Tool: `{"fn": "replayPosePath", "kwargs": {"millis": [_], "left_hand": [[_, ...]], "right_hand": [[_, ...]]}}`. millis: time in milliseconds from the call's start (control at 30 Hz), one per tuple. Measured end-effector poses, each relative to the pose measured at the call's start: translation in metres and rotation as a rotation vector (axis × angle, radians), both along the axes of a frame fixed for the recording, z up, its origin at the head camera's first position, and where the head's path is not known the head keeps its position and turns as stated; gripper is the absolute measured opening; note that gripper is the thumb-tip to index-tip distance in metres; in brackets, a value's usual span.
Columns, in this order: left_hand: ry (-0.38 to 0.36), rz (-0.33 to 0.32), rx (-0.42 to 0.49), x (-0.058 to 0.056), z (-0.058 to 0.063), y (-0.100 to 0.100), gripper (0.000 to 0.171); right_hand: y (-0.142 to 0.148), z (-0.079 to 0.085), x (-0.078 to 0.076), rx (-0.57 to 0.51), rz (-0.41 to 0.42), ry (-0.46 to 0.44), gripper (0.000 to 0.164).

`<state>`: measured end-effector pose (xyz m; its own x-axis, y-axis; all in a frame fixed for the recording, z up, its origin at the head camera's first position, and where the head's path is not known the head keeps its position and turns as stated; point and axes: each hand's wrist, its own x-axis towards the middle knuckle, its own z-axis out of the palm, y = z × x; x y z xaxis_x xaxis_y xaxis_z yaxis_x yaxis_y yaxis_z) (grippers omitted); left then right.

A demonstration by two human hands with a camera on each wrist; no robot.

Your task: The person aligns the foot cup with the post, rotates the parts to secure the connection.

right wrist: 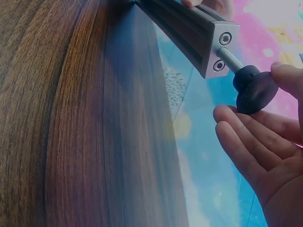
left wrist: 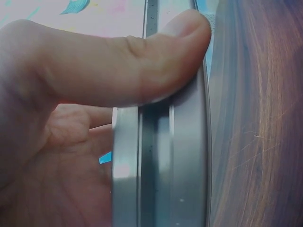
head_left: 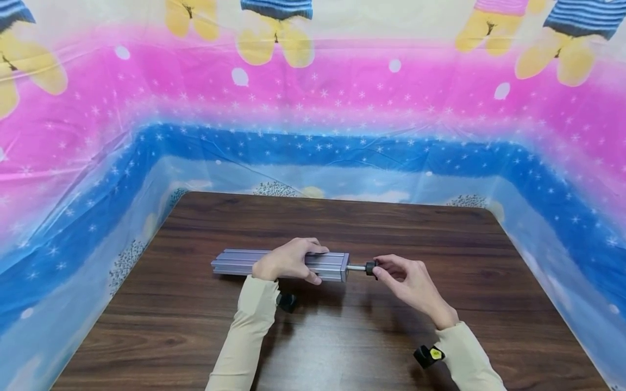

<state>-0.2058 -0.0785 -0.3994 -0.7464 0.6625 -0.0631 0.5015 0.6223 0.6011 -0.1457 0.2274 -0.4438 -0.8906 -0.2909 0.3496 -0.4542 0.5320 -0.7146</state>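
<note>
My left hand (head_left: 290, 260) grips a grey aluminium profile (head_left: 235, 262) from above, thumb on the near side and fingers over the far side. In the left wrist view the thumb lies across the profile's slot (left wrist: 155, 189). At the right end is a plate (right wrist: 212, 56) with two socket screws. From this plate a threaded rod (head_left: 357, 267) sticks out, ending in a black levelling foot (right wrist: 259, 93). My right hand (head_left: 413, 282) pinches the foot's round disc by its rim between thumb and fingertips. How deep the rod sits inside is hidden.
The dark wood-grain table (head_left: 161, 331) has rounded far corners. A pink and blue printed cloth (head_left: 313, 149) hangs around its back and sides. Black camera straps sit near the left wrist (head_left: 286, 302) and right wrist (head_left: 429, 355).
</note>
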Motion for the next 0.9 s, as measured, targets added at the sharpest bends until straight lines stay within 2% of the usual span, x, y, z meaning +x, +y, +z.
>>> {"fn": "replayPosePath", "kwargs": {"millis": [100, 333, 567, 900], "left_hand": [[-0.001, -0.003, -0.001, -0.0004, 0.0004, 0.0, 0.068], [0.0, 0.0, -0.002, -0.0007, -0.0005, 0.0006, 0.067], [0.01, -0.001, 0.002, -0.0012, -0.0022, 0.0007, 0.066], [-0.012, 0.011, 0.004, -0.0011, -0.0049, 0.0018, 0.068]], "right_hand": [[0.0012, 0.0001, -0.0001, 0.013, 0.015, 0.008, 0.03], [0.0025, -0.0012, 0.0006, -0.026, 0.09, 0.083, 0.053], [0.001, -0.0016, -0.0004, -0.046, 0.096, 0.091, 0.048], [-0.0004, -0.0035, -0.0019, -0.001, 0.036, 0.075, 0.031]]}}
